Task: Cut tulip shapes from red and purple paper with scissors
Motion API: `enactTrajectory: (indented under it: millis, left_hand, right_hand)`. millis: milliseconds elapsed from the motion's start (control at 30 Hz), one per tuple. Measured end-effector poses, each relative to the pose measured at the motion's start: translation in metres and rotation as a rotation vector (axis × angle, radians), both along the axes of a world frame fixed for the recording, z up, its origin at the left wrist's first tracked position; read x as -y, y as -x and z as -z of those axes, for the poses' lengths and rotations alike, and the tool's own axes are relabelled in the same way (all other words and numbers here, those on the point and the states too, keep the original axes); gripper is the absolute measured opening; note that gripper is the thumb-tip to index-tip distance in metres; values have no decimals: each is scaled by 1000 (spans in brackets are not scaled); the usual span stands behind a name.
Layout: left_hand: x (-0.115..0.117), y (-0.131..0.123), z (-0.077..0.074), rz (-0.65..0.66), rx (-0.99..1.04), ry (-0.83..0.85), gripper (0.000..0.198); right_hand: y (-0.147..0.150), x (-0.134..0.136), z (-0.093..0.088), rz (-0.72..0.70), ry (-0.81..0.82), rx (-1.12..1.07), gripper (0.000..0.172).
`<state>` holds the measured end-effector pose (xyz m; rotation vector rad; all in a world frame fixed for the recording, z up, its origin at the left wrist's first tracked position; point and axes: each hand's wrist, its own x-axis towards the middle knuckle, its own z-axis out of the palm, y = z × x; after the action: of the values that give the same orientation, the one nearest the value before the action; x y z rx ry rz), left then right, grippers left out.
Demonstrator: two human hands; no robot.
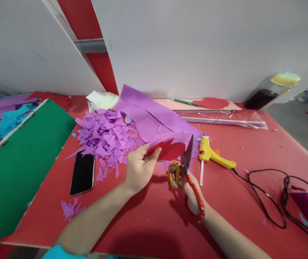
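Observation:
My left hand (141, 166) pinches a red cutout with a scalloped edge (171, 149) between thumb and fingers, over a purple sheet (164, 136). In my right hand (193, 196) are scissors (188, 154) with one red and one yellow handle. Their blades are parted and point up and away from me, beside the cutout's right end. A heap of purple scraps (108, 135) lies left of my left hand. Just right of the scissors rests a yellow glue gun (218, 157) with a glue stick in its back.
A black phone (83, 172) and a green board (32, 154) lie to the left. At the back are larger purple sheets (145, 108), a green pencil (186, 102) and a red oval (212, 103). A jar (271, 90) with dark contents stands back right; a black cord (267, 201) loops at right.

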<state>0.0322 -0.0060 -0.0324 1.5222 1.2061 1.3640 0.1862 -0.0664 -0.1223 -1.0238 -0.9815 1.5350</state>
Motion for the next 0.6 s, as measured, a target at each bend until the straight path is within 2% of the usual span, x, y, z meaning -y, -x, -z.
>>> enactTrajectory:
  millis: [133, 367, 600]
  left_hand:
    - [-1, -1, 7, -5, 14, 42, 20]
    - [-2, -4, 11, 92, 285, 241, 19]
    - [-8, -6, 20, 97, 462, 369, 27]
  right_hand:
    - [2, 0, -1, 81, -137, 102, 37]
    - [3, 0, 0, 59, -161, 83, 36]
    - [5, 2, -2, 61, -156, 35, 35]
